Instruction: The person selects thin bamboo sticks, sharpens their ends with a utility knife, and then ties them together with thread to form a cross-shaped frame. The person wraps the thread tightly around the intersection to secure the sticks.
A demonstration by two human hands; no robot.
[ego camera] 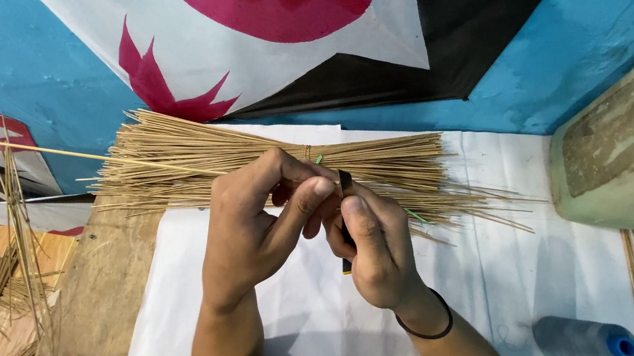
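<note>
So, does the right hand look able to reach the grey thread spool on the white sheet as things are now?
Probably yes. The grey thread spool lies on the white sheet to the right of the right hand, with only bare sheet between them. But that hand now holds a small dark blade.

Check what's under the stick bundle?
The stick bundle lies partly on white paper, partly on a wooden board. The hands cover its middle, so anything beneath there is hidden.

Bright even light, sharp, soft shadows
</note>
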